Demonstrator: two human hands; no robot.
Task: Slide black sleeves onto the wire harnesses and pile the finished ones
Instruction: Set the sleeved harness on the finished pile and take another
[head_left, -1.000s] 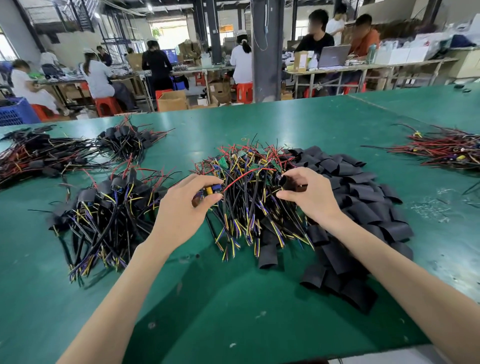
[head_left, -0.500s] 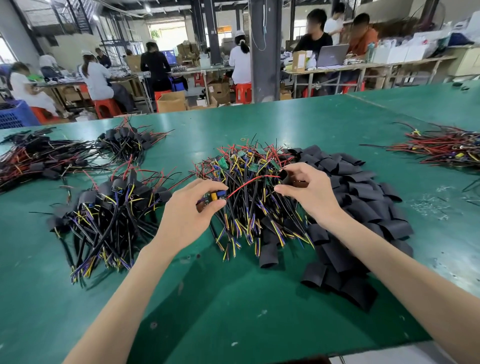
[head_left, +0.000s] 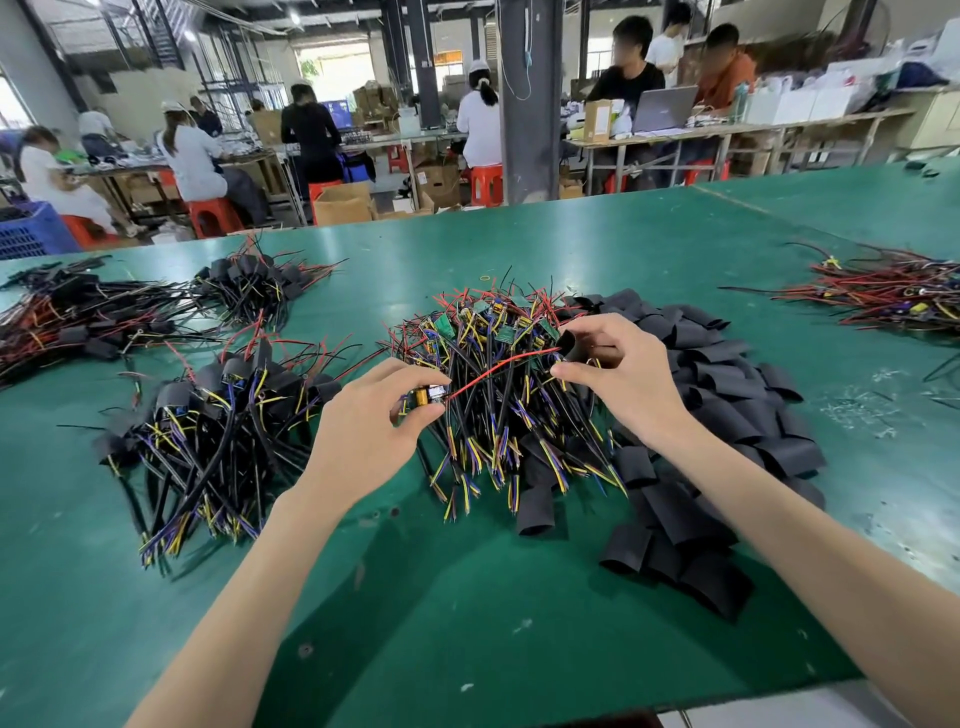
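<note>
Head view showed the left hand (head_left: 363, 431) pinching the small yellow-and-blue component end (head_left: 423, 397) of one wire harness, whose thin red lead (head_left: 498, 366) ran across to the right hand (head_left: 623, 384). That hand gripped a short black tubular sleeve (head_left: 569, 345) between thumb and curled fingers. Snagging looked the likeliest trouble: the held harness hung just above the tangled heap of unsleeved multicoloured wire harnesses (head_left: 493, 415), so a pull could drag neighbours along, and loose lead ends might splay and miss the sleeve's mouth. The sleeve sat at the red lead's far end, not yet over the component. The spare black sleeves (head_left: 727, 415) lay just right of the right hand and the sleeved pile (head_left: 218, 415) left of the left hand, on the green counter (head_left: 467, 597).
</note>
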